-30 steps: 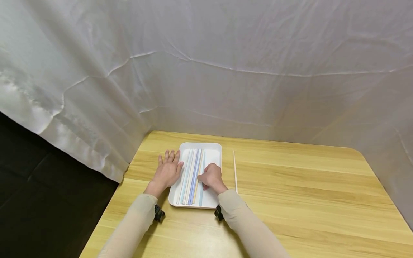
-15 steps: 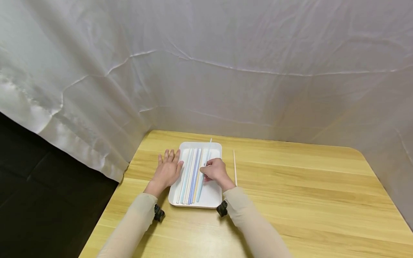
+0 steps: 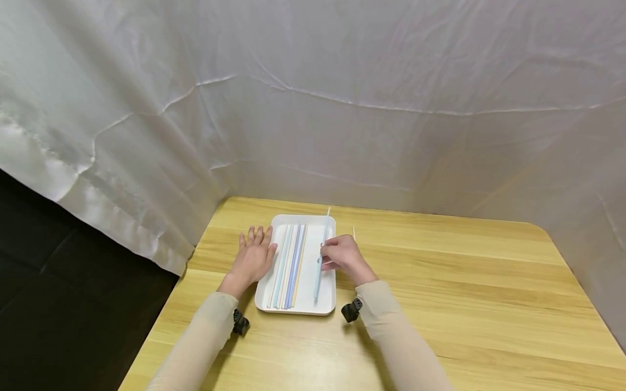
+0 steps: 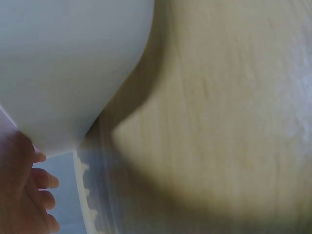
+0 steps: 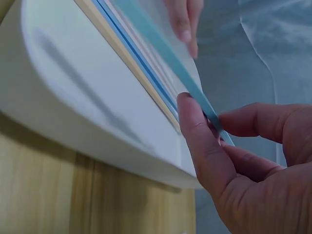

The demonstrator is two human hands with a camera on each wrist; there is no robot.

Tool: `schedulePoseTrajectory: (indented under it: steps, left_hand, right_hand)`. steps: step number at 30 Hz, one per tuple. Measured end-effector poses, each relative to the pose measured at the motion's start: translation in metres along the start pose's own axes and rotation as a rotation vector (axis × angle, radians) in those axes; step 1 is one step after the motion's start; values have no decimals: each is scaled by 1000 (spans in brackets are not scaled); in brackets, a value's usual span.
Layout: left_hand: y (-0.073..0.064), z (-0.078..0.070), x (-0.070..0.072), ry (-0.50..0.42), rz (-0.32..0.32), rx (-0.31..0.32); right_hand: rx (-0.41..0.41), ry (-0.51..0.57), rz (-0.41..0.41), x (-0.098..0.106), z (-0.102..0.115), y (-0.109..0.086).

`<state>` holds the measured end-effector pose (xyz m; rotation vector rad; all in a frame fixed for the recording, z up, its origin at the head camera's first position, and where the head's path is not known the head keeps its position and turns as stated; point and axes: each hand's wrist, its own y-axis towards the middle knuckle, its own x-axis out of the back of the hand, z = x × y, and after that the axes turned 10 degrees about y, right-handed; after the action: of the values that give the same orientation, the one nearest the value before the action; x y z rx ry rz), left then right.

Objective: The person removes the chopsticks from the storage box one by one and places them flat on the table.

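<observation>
A light-blue chopstick (image 3: pixel 318 282) is pinched between the thumb and fingers of my right hand (image 3: pixel 345 255), tilted over the right part of a white tray (image 3: pixel 309 298). In the right wrist view the same chopstick (image 5: pixel 165 51) runs above the tray floor, with its shadow below. Several chopsticks (image 3: pixel 294 266) in white, pale blue, purple and beige lie side by side lengthwise in the tray's left half. My left hand (image 3: pixel 254 256) rests at the tray's left rim, fingers straight and spread; in the left wrist view this hand (image 4: pixel 22 180) is partly cut off beside the tray wall.
Just beyond my right hand, the tip of a pale chopstick (image 3: pixel 354 232) shows on the wooden table (image 3: pixel 464 288); the rest of it is hidden. A light grey curtain (image 3: pixel 371 108) hangs along the table's back and left sides.
My right hand has lifted the light-blue chopstick from beside the row and moved it right. It now partly hides the pale chopstick on the table. My left hand has stayed put.
</observation>
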<state>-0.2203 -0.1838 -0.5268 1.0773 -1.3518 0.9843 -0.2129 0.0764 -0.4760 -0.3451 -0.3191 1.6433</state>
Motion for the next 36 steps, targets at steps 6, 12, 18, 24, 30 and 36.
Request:
schedulePoseTrajectory:
  steps: [6, 12, 18, 24, 30, 36]
  left_hand:
    - [-1, 0, -1, -7, -8, -2]
    - [-1, 0, 0, -18, -9, -3]
    - [-2, 1, 2, -24, -1, 13]
    - [-2, 0, 2, -24, 5, 13]
    - [-2, -1, 2, -17, -2, 9]
    - [-2, 1, 2, -28, 3, 12]
  right_hand:
    - [-7, 33, -15, 24, 1, -4]
    - [-46, 80, -18, 57, -1, -5]
    - [-64, 107, -17, 79, -4, -7]
    - [-48, 102, -17, 92, -10, -11]
    - [-66, 68, -31, 106, -14, -14]
    - [-89, 34, -44, 116, -18, -16]
